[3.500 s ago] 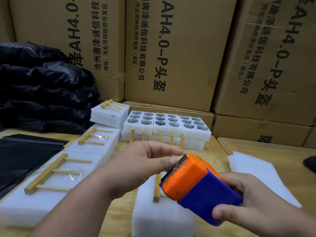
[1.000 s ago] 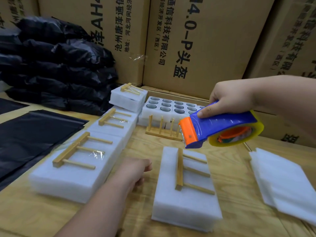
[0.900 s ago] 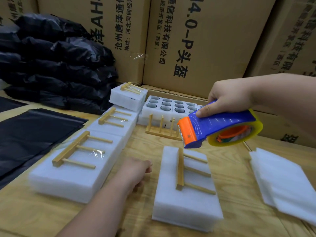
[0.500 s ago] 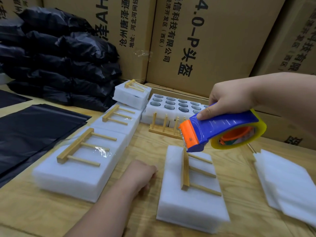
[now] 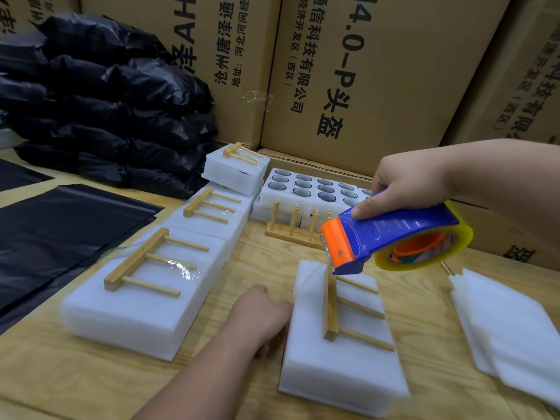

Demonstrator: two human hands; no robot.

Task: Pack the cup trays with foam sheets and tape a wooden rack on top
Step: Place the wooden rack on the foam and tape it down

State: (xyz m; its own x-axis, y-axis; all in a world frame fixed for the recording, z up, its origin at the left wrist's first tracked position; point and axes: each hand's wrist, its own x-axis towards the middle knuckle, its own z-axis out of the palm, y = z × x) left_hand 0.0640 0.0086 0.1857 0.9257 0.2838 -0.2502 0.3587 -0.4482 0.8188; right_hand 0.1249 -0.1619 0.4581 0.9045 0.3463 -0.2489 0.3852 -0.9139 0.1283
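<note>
I judged the foam-wrapped pack (image 5: 339, 344), near centre on the table (image 5: 75, 386), light and soft, best steadied at its left edge, where my left hand (image 5: 260, 313) pressed, grip unclear. My right hand (image 5: 403, 183) gripped the tape dispenser (image 5: 391, 237), now lower, nearly touching the wooden rack (image 5: 330, 307).

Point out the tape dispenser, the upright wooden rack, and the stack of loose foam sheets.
tape dispenser (image 5: 391, 234): head view, on its blue body.
upright wooden rack (image 5: 291, 235): head view, on its base bar.
stack of loose foam sheets (image 5: 509, 328): head view, on the top sheet.
</note>
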